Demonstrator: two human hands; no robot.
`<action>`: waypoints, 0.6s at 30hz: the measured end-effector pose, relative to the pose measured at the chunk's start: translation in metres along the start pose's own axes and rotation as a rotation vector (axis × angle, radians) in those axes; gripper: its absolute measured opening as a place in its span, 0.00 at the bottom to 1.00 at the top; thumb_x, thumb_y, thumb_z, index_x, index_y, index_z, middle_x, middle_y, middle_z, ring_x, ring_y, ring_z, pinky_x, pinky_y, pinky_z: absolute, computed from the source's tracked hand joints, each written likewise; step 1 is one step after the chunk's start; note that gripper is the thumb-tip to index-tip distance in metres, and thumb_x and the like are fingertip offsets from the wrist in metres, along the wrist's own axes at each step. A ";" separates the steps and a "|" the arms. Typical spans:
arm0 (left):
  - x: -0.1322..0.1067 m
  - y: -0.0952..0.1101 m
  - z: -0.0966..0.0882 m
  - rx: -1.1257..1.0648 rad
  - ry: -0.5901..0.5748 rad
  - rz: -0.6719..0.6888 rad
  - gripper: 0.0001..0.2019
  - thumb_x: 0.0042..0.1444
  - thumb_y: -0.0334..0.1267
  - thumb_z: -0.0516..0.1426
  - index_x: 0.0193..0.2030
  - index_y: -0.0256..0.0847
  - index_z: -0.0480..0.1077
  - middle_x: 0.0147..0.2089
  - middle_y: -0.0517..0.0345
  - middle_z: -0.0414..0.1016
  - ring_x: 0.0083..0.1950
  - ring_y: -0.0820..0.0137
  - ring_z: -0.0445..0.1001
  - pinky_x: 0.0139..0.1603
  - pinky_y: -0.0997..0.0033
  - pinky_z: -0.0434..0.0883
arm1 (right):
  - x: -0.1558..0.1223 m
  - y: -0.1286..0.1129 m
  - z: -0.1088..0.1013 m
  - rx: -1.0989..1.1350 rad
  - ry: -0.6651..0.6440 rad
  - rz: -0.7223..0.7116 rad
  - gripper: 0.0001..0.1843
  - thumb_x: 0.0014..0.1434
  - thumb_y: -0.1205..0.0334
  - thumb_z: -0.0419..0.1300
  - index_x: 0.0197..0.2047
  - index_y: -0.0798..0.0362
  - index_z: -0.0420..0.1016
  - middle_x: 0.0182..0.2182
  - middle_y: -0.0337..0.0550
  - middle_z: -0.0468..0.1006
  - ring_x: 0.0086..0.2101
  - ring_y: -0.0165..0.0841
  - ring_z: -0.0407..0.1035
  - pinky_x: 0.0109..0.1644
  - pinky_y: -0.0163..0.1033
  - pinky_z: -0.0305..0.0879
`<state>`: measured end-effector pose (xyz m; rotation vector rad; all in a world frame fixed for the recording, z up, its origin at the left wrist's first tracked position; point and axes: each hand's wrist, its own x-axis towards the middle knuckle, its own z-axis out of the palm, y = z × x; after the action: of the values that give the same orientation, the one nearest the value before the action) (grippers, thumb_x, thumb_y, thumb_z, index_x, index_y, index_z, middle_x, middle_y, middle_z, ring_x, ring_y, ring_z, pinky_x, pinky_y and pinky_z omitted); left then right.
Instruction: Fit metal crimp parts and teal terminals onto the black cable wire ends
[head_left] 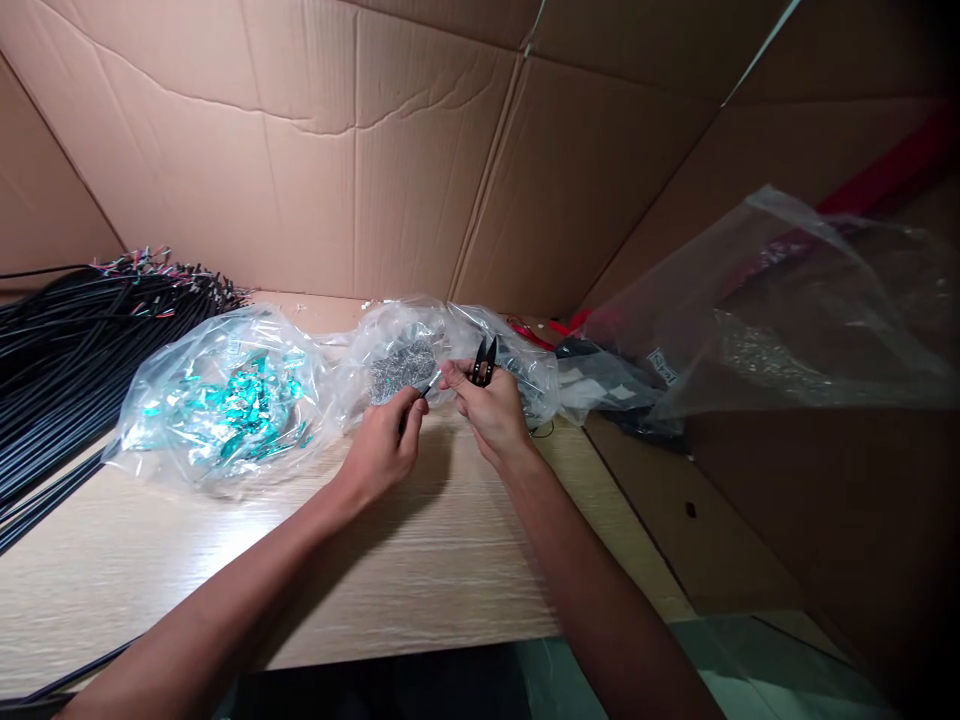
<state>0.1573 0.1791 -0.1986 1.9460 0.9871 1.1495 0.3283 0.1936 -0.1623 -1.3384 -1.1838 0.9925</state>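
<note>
A: What's the biggest thing near the bag of grey bits (pixel 409 317)?

B: The cardboard wall (pixel 262 170), standing behind it. Then the wood-grained table (pixel 420 590) underneath it, and the bundle of black cables (pixel 67 335) well off to its left.

A: And closer in?

B: The bag of teal pieces (pixel 176 345) lies just left of it, between it and the bundle.

A: The hands?

B: Both in front of it. The right hand (pixel 495 412) wraps black snips (pixel 491 358) in its palm, blades up, thumb and finger at work ahead of them. The left hand (pixel 386 440) grips a single black cable (pixel 424 391) close to its end, and the pale tip (pixel 434 378) points at those right fingers.

A: Are they pinching it?

B: Probably; it's too small to be certain.

A: So what could go wrong?

B: I'd watch the snips first. Their blades stand bare beside the fingers, so a careless twist of the right wrist could nick skin or that thin plastic. The cable's exposed end is short, too: a hard tug could slip the fingers off it, and anything small dropped there might get lost among the grey bits.
</note>
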 end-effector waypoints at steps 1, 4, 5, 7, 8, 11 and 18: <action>0.000 0.000 0.000 0.012 0.011 0.008 0.16 0.75 0.46 0.48 0.42 0.40 0.69 0.32 0.55 0.74 0.31 0.68 0.68 0.37 0.67 0.60 | -0.001 -0.001 0.002 0.045 -0.021 0.042 0.66 0.37 0.17 0.72 0.58 0.69 0.72 0.45 0.49 0.76 0.27 0.04 0.48 0.31 0.23 0.43; -0.001 0.001 0.001 0.029 0.030 0.004 0.15 0.75 0.46 0.47 0.39 0.41 0.66 0.28 0.58 0.68 0.28 0.69 0.64 0.35 0.66 0.58 | -0.004 -0.004 0.004 0.133 -0.094 0.122 0.71 0.31 0.18 0.75 0.64 0.66 0.70 0.49 0.47 0.77 0.25 0.04 0.44 0.28 0.26 0.40; -0.001 0.001 0.001 0.026 0.029 0.000 0.15 0.75 0.46 0.47 0.39 0.41 0.66 0.27 0.58 0.67 0.28 0.69 0.63 0.35 0.66 0.57 | -0.004 -0.004 0.004 0.134 -0.104 0.124 0.72 0.30 0.18 0.75 0.64 0.66 0.70 0.49 0.47 0.77 0.25 0.04 0.44 0.28 0.26 0.40; -0.001 0.002 0.001 0.017 0.021 -0.003 0.15 0.75 0.46 0.47 0.39 0.41 0.66 0.27 0.59 0.67 0.27 0.70 0.63 0.34 0.66 0.57 | -0.004 -0.003 0.004 0.093 -0.084 0.098 0.72 0.32 0.16 0.73 0.64 0.66 0.71 0.49 0.48 0.77 0.25 0.03 0.46 0.29 0.24 0.42; -0.001 0.002 0.001 0.013 0.019 -0.004 0.15 0.75 0.45 0.47 0.38 0.41 0.66 0.27 0.59 0.67 0.27 0.70 0.63 0.34 0.67 0.57 | -0.004 -0.002 0.004 0.051 -0.059 0.069 0.70 0.35 0.15 0.72 0.63 0.67 0.72 0.48 0.48 0.77 0.26 0.04 0.48 0.30 0.23 0.43; -0.001 0.001 0.001 0.006 0.026 -0.014 0.15 0.75 0.44 0.48 0.38 0.41 0.65 0.28 0.58 0.68 0.28 0.70 0.64 0.35 0.67 0.57 | -0.005 0.001 0.003 -0.122 0.032 -0.056 0.62 0.48 0.15 0.65 0.58 0.70 0.74 0.45 0.52 0.77 0.31 0.06 0.58 0.36 0.18 0.53; 0.000 -0.001 0.001 0.020 0.040 -0.038 0.16 0.75 0.46 0.47 0.37 0.42 0.64 0.29 0.56 0.69 0.30 0.67 0.65 0.37 0.65 0.58 | -0.010 0.001 0.004 -0.364 0.109 -0.241 0.49 0.63 0.22 0.56 0.48 0.71 0.75 0.43 0.51 0.76 0.37 0.09 0.67 0.44 0.14 0.63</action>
<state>0.1583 0.1795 -0.1995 1.9188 1.0563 1.1654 0.3232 0.1847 -0.1642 -1.4664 -1.4495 0.5405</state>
